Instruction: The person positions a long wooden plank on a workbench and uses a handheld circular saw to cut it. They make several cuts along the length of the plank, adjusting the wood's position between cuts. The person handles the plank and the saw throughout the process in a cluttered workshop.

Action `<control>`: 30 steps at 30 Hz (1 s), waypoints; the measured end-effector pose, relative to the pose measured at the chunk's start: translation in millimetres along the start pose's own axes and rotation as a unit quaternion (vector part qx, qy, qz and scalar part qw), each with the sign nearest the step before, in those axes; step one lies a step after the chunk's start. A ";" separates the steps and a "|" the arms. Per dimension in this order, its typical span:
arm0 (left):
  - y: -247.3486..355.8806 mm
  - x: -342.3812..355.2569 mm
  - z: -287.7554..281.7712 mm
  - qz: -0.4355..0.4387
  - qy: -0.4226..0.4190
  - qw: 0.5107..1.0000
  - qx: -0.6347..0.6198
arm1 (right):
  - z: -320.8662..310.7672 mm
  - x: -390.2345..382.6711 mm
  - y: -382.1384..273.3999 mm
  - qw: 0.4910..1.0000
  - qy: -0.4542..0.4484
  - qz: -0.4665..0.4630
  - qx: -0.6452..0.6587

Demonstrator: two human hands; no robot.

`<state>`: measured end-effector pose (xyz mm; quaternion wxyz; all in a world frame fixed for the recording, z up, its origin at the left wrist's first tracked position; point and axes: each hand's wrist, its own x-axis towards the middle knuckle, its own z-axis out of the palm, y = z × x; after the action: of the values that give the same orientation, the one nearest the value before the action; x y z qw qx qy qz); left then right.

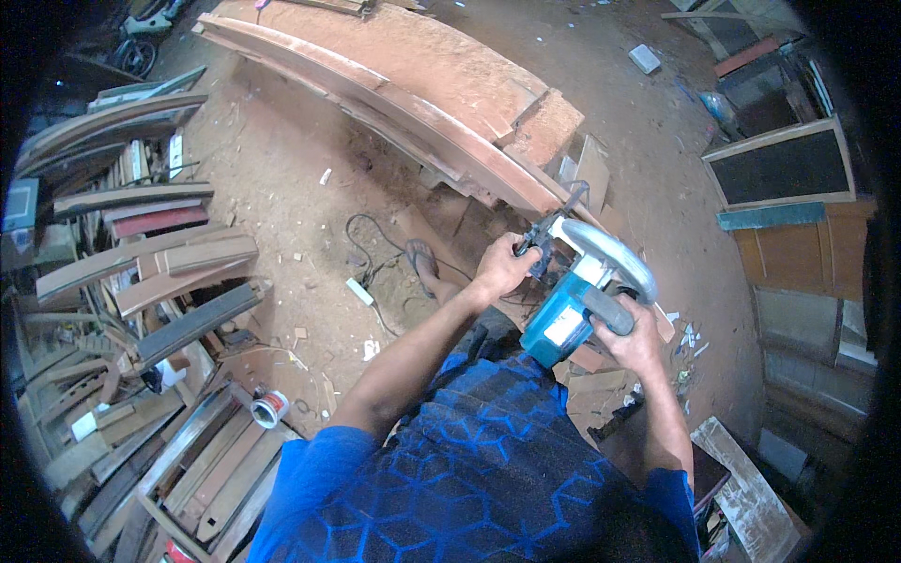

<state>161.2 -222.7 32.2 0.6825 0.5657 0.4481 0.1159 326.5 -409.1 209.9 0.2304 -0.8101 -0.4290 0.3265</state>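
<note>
- Step in hand, by the look of it: sawing at the near end of a long board (469, 148).
- Circular saw (563, 317) sits at that end; blade contact can't be told.
- Right hand (634, 338) clamped round its rear handle; left hand (507, 268) closed on its front fitting.
- Next move likely calls for steady two-handed guidance, base level.

Between the left fingers (522, 257) and right fingers (610, 343), the saw's housing (574, 290) is teal, its label (563, 328) white, its guard (615, 253) silvery. Beyond them, the beam (469, 144) is reddish-brown; behind them, the dark shirt (450, 469) carries blue hexagonal lines.
</note>
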 end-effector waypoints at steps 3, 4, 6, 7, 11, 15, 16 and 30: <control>-3.6 6.6 -10.4 0.014 0.004 1.000 -0.026 | 4.8 9.3 -11.8 1.000 0.004 -0.012 -0.013; -3.8 7.7 -14.7 0.019 0.005 0.999 -0.034 | 7.2 12.8 -12.8 1.000 0.004 -0.020 -0.017; -3.6 10.2 -22.6 0.021 0.011 0.999 -0.042 | 11.3 19.2 -17.6 0.999 0.005 -0.033 -0.016; -0.5 10.2 -27.7 0.022 0.015 0.999 -0.044 | 14.1 22.0 -21.8 0.999 0.006 -0.038 -0.009; 3.7 15.1 -47.9 0.032 0.010 0.999 -0.043 | 24.1 35.3 -37.5 0.999 0.012 -0.047 -0.012; -0.6 24.3 -64.5 0.042 0.017 0.998 -0.045 | 34.0 45.9 -50.0 0.998 0.014 -0.054 0.009; 0.1 25.7 -69.3 0.047 0.018 0.998 -0.047 | 35.8 48.4 -52.7 0.999 0.010 -0.049 0.005; 2.7 59.3 -147.6 0.023 0.028 0.998 -0.059 | 75.2 100.2 -109.9 0.997 0.010 -0.080 -0.009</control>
<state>86.5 -83.7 12.2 0.6994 0.5307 0.4463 0.1733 253.9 -259.5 197.3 0.2528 -0.7785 -0.4929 0.2950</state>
